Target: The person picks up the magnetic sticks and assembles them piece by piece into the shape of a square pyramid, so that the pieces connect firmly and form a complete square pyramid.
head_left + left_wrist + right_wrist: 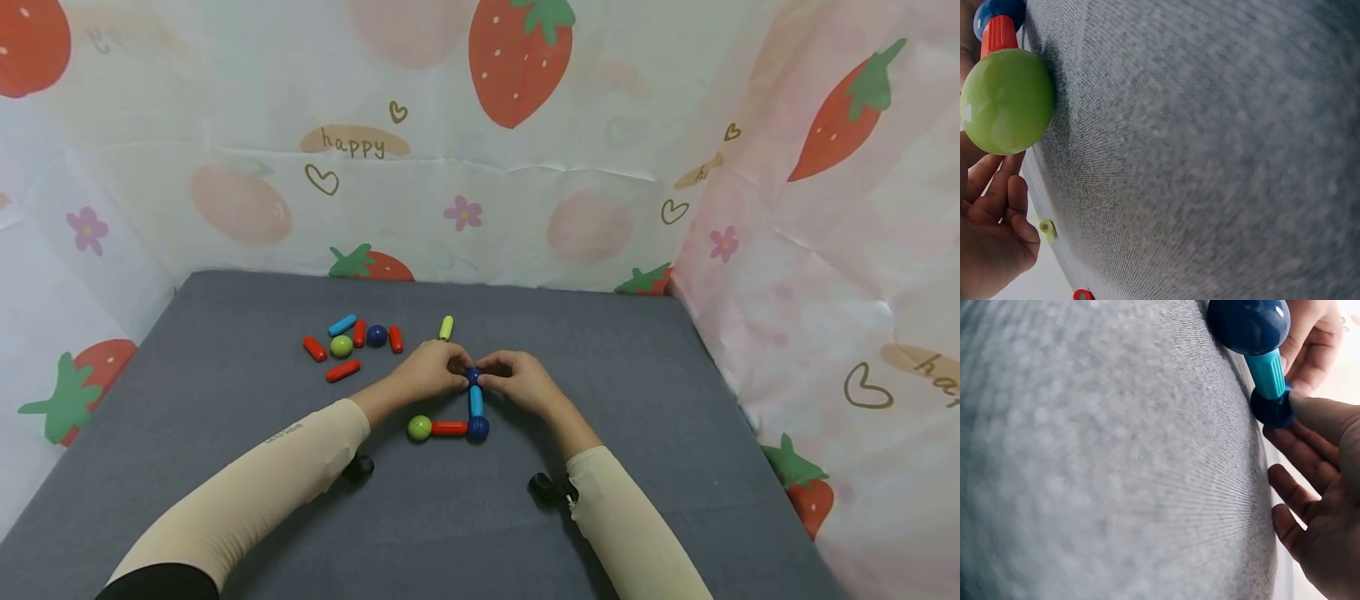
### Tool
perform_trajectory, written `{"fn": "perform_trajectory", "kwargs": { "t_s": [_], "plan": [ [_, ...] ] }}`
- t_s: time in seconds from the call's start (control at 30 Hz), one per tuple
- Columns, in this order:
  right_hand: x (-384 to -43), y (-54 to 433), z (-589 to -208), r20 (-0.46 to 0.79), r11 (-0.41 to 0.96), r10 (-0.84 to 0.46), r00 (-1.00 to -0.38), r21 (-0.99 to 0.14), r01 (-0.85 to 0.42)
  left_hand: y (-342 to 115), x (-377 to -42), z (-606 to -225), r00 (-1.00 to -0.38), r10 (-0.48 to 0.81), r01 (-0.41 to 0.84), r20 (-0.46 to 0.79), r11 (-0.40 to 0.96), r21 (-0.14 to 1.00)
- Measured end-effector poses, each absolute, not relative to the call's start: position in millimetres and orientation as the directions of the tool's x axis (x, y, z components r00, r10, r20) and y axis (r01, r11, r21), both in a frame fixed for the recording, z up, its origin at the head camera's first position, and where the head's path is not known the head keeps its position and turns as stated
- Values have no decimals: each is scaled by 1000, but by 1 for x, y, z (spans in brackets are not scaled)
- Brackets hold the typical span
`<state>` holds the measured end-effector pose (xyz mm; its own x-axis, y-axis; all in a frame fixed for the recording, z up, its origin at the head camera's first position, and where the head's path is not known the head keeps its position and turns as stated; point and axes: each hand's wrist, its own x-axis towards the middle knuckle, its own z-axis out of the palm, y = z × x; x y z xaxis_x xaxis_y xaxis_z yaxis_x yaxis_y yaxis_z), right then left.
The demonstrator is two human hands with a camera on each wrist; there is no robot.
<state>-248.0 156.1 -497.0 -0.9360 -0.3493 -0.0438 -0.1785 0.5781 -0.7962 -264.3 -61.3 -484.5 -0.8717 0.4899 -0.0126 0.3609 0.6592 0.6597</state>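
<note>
In the head view, a dark blue ball [472, 376] sits between my two hands at the far end of a light blue stick [476, 402]. My left hand [429, 372] pinches this ball from the left. From the right, my right hand [522, 382] grips it with thumb and fingers, as the right wrist view also shows with the ball [1272, 411]. The stick's near end joins another dark blue ball [477, 429]. A red stick [449, 428] links that one to a green ball [419, 428], forming an L. My fingers partly cover the far ball.
Behind my left hand lies a yellow-green stick [447, 327]. Further left on the grey cloth [637, 375] are loose pieces: several red sticks [343, 371], a blue stick [342, 325], a green ball [341, 347] and a dark blue ball [377, 336]. Printed curtains surround the table.
</note>
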Motion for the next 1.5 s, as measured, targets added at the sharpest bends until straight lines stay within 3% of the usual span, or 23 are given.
{"fn": "perform_trajectory", "kwargs": {
  "t_s": [0.3,0.6,1.0,1.5],
  "plan": [
    [-247,156,-497,-54,563,-345,-937,-811,-161,-62,-266,-485,-865,500,363,-28,666,652],
    [-247,154,-495,-61,576,-334,-941,-803,-152,-78,-288,-458,-854,521,414,-8,688,595],
    [-248,156,-495,-50,582,-342,-938,-795,-169,-90,-325,-459,-940,340,283,-12,802,526],
    [-248,156,-497,-56,584,-336,-940,-796,-161,-74,-333,-471,-958,285,260,20,843,471]
  ]
}}
